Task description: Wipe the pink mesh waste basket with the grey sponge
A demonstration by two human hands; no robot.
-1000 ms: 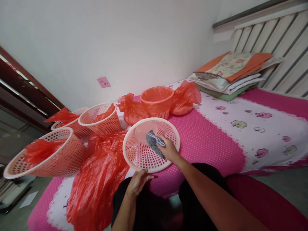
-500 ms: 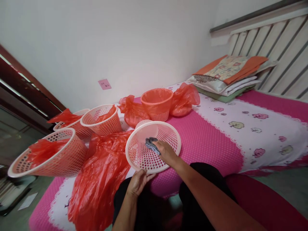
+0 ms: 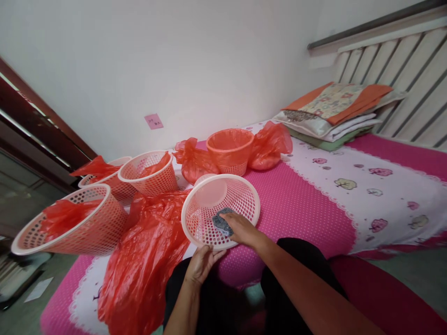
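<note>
A pale pink perforated basket (image 3: 244, 190) lies tilted on the bed, its mouth facing me. My left hand (image 3: 202, 265) grips the near rim, fingers beneath it and thumb at the edge. Inside the basket, my right hand (image 3: 242, 229) holds a grey cloth (image 3: 222, 222) against the lower inner wall. The fingertips of that hand press on the cloth. A heap of red plastic bags (image 3: 146, 260) lies just left of the basket.
Three baskets with red plastic in them, one being (image 3: 111, 214), stand at the left. Behind are a red-lined basket (image 3: 232, 168) and knotted red bags (image 3: 267, 151). Folded bedding (image 3: 335, 109) lies at the back right near a radiator (image 3: 394, 79).
My right hand has moved the grey cloth slightly down and toward the near side of the basket, and the cloth now lies flatter. My left hand keeps its hold on the rim.
</note>
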